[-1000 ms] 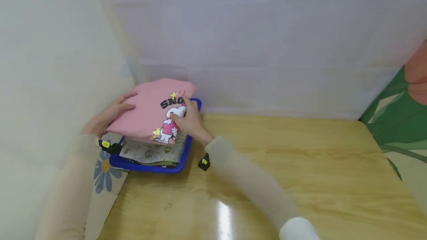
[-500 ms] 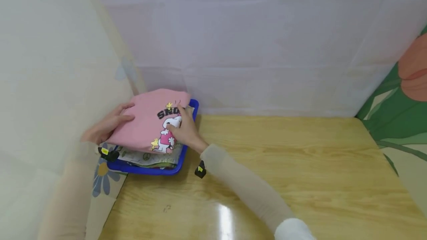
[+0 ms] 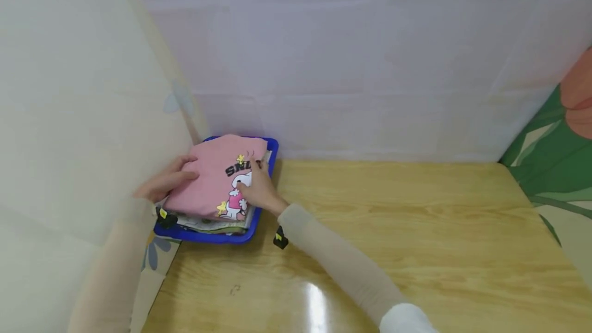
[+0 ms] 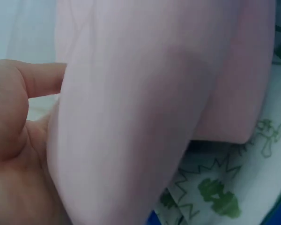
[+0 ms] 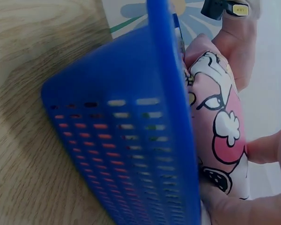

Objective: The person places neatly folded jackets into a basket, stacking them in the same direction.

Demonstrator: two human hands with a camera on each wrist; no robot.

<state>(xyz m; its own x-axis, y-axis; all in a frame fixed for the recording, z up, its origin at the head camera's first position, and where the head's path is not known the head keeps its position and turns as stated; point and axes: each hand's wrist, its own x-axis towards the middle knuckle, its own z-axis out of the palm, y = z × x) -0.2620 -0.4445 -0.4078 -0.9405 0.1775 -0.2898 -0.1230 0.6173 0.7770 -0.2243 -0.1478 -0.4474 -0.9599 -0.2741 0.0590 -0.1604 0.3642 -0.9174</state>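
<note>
A folded pink garment (image 3: 210,181) with a white cartoon dog and black letters lies over the top of a blue plastic basket (image 3: 219,239). My left hand (image 3: 168,182) grips its left edge, thumb on top; the left wrist view shows the soft pink fold (image 4: 126,126) between thumb and palm. On the right edge, my right hand (image 3: 261,189) pinches the print side, its thumb above and its other fingers partly hidden. Beneath the garment, a white cloth with green drawings (image 4: 220,197) shows in the basket. The right wrist view shows the slotted basket wall (image 5: 98,75) beside the garment.
The basket stands at the left back corner of a wooden table (image 3: 393,220), close to the pale back sheet (image 3: 324,66) and left sheet (image 3: 78,91). A flower-patterned cloth (image 3: 550,168) borders the right. Black wrist cameras (image 3: 280,238) sit at both wrists.
Both hands have lowered the pink garment onto the basket, keeping their grips. It lies flatter now, and less of the patterned cloth below shows.
</note>
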